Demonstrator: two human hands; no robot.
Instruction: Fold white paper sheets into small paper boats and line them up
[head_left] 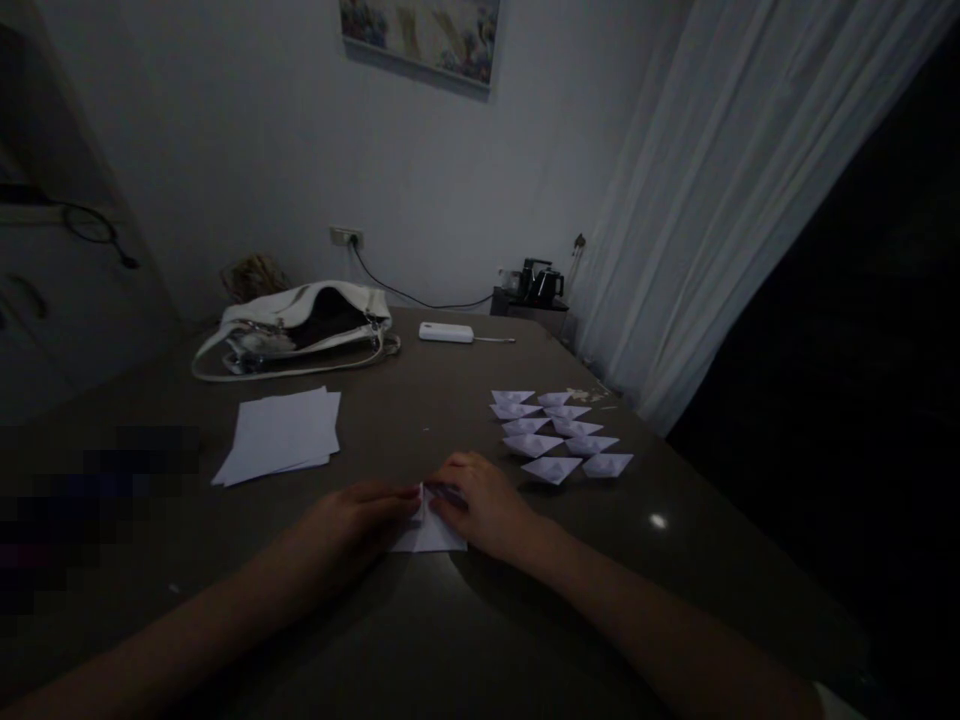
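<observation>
A partly folded sheet of white paper [429, 535] lies on the table in front of me, with a raised crease near its middle. My left hand [358, 520] grips its left side, the fingertips at the crease. From the right, my right hand [480, 505] has its fingers bent over the paper's other half, thumb and fingertips pressing on it. Part of the sheet is hidden under both hands. Beyond my right hand, several folded paper boats [551, 468] stand in two rows. To the left lies a loose stack of white paper sheets [283, 432].
Behind the stack, a white handbag [315, 318] sits gaping on the brown table [420, 640]. A white power bank [445, 333] with a short cable lies near the far edge. Small scraps [586, 395] are beside the boats. A black kettle [546, 286] stands past the table, by a white curtain [660, 250].
</observation>
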